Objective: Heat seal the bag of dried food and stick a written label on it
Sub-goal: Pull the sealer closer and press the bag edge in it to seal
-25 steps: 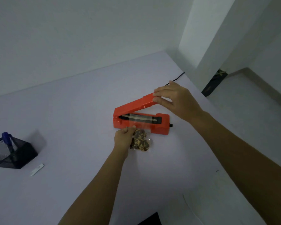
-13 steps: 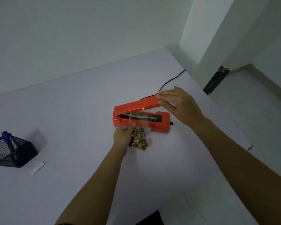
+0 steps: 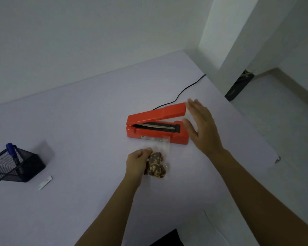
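Two steps remain, probably: labelling after sealing. Left hand [image 3: 137,161] pinches the clear bag of dried food [image 3: 156,164] just off the raised red heat sealer [image 3: 156,126]; right hand [image 3: 201,125] hovers released.

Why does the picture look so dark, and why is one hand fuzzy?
Head view: the room light is dim and bluish, so the table looks grey-purple; the pen holder casts only a soft shadow behind it. Head view: the right hand is smeared at its fingers, likely motion blur, while the red sealer and the left hand holding the bag look sharper.
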### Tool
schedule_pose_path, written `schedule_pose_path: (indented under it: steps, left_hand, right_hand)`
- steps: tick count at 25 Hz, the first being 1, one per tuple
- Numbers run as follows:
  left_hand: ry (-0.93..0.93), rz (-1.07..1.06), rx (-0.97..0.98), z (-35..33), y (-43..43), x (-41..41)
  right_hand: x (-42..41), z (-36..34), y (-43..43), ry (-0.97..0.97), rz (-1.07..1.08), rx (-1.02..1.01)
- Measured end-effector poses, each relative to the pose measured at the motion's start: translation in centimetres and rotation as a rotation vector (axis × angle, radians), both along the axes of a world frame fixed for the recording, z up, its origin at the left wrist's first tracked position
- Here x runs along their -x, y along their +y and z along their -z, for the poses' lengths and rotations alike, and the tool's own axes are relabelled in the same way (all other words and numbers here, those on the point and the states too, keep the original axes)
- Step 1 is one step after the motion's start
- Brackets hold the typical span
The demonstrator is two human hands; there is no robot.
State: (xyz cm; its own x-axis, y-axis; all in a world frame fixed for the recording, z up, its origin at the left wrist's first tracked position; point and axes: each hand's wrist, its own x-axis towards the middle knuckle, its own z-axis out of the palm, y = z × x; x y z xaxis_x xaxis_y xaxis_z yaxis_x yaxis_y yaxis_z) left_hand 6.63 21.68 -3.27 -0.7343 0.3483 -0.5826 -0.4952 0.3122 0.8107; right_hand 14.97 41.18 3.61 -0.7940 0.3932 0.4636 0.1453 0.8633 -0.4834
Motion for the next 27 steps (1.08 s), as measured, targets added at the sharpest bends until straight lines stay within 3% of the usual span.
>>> schedule_pose_path:
  steps: [2,4,6,8,10,15,27]
  left_hand:
    - [0.007,-0.011,-0.026,0.1,-0.9,-0.9]
    - [0.034,-0.004,-0.051,-0.1,-1.5,-1.3]
    - [0.063,0.015,-0.078,-0.4,-1.7,-1.4]
    - [0.092,0.038,-0.103,-0.5,-2.0,-1.5]
    - [0.111,0.072,-0.135,-0.4,-2.4,-1.6]
    - [0.146,0.136,-0.157,0.2,-3.3,-1.6]
    - [0.211,0.300,-0.126,-0.1,-2.7,0.7]
  right_hand:
    - [-0.7,0.4,-2.2,0.185,0.199,0.151]
    - [-1.8,1.8,-5.6,0.252,0.409,0.461]
    - [-2.7,3.5,-8.7,0.058,0.456,0.828]
    - [-2.8,5.1,-10.5,-0.161,0.358,1.150]
    - [-2.1,5.5,-11.0,-0.225,0.251,1.338]
    - [-0.7,6.1,-10.4,-0.108,0.192,1.386]
    - [-0.3,5.8,-9.5,-0.105,0.118,1.360]
